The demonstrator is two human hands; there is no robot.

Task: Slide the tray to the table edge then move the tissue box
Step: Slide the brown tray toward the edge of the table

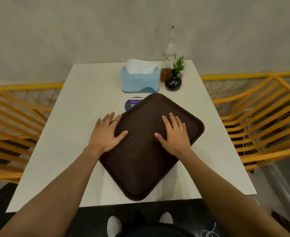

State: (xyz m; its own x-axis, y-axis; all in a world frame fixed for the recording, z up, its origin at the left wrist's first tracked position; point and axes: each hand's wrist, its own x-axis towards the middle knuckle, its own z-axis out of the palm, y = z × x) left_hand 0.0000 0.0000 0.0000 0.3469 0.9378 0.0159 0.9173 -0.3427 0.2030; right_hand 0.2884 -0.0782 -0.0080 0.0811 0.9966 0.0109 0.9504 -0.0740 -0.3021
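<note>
Both hands lie flat, fingers spread, gripping nothing: right hand (175, 135) on the tray (146, 161), left hand (105, 134) apparently overlapping its left rim, near the tabletop's (69, 134) near edge.

**White desk and what sits on it**

I see a white square desk (69, 117). A dark brown tray (146, 159) lies on it turned cornerwise, its near corner close to the near edge. Toward the far edge stand a blue tissue box (140, 81), a clear bottle (168, 57) and a dark round vase (173, 82) holding a green sprig. A purple round sticker (131, 104) is partly under the tray.
</note>
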